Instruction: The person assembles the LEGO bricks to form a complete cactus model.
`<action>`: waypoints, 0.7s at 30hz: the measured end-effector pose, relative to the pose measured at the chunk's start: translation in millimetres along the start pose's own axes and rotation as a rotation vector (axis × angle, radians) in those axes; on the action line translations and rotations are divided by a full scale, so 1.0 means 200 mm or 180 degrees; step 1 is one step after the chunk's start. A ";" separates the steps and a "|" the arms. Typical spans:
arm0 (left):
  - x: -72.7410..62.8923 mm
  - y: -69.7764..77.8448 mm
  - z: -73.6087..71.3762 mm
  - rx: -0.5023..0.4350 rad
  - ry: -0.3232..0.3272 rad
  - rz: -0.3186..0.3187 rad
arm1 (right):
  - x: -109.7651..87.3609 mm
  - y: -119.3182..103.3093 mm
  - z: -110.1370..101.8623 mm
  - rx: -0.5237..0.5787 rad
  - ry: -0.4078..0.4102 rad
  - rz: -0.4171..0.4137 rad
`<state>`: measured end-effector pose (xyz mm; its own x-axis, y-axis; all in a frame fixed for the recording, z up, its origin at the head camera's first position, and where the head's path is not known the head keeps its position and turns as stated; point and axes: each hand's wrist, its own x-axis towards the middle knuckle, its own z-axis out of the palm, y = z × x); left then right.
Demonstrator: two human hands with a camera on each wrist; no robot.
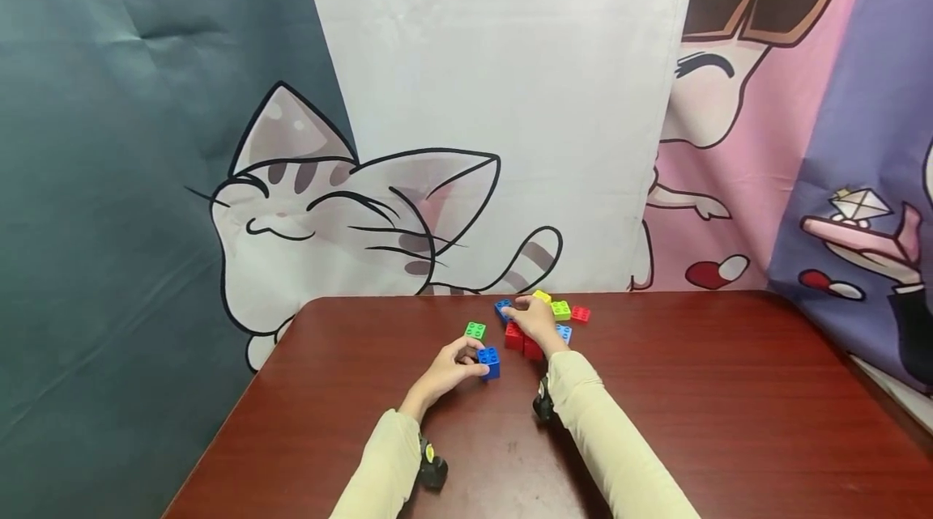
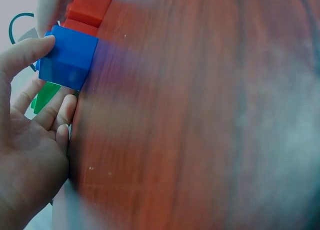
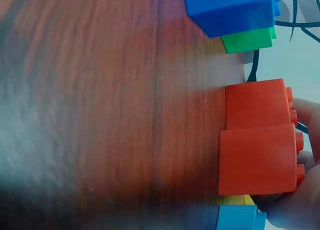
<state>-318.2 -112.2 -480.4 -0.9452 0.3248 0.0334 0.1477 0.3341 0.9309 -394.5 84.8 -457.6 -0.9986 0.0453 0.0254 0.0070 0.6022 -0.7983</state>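
Note:
My left hand [image 1: 445,369] pinches a blue toy brick [image 1: 489,363] between thumb and fingers; its studs face up in the head view. In the left wrist view, the thumb presses one side of this blue brick [image 2: 72,54]. My right hand [image 1: 538,321] reaches over two red bricks [image 3: 257,157], its fingertips at a second blue brick [image 1: 501,306] behind them. Whether those fingers grip it is hidden. A green brick [image 1: 475,329] lies just beyond the left hand.
Around the right hand are a yellow brick [image 1: 542,296], a lime-green brick [image 1: 560,310], a small red brick [image 1: 581,314] and a light blue brick [image 1: 564,333]. They are near the far edge of the brown table [image 1: 729,406]. Printed curtains [image 1: 510,98] hang behind it.

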 end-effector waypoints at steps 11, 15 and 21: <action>0.01 -0.01 0.03 -0.0083 -0.0034 0.0091 | 0.04 -0.02 -0.05 -0.0565 -0.0431 0.0056; 0.02 0.00 0.04 -0.0113 -0.0027 0.0104 | 0.05 -0.01 -0.07 -0.0590 -0.0429 0.0110; 0.00 -0.01 0.02 -0.0100 0.0056 0.0082 | 0.05 0.00 -0.03 -0.0492 -0.0344 0.0119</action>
<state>-316.9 -109.9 -482.9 -0.9462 0.3172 0.0637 0.1631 0.2978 0.9406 -405.2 89.0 -453.7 -0.9972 -0.0109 -0.0739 0.0437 0.7173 -0.6954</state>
